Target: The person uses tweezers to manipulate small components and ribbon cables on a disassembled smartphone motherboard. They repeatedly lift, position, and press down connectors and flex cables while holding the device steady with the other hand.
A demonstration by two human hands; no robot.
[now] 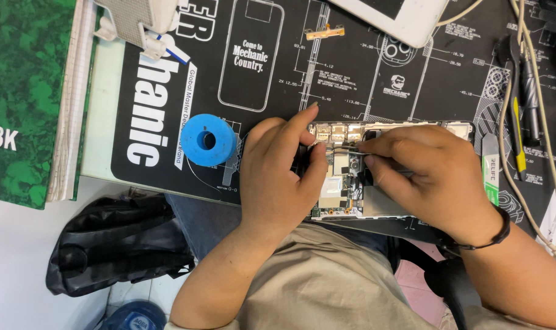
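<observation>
On black mat [412,85], mid-surface: opened phone [342,177], circuit board exposed. Left hand [278,177] clamped on phone's left edge, forefinger stretched along top. Right hand [430,177] pinching tweezers [345,148], tips on board near top. Blue spool [208,139] just left; pry tools [522,91] far right. Risk, judged: tweezer slip, from phone shifting, scratching board or tearing a connector.

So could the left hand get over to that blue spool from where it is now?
Probably yes. The left hand rests on the opened phone, and the blue spool stands just beside it on the black mat with nothing lying between them.
</observation>
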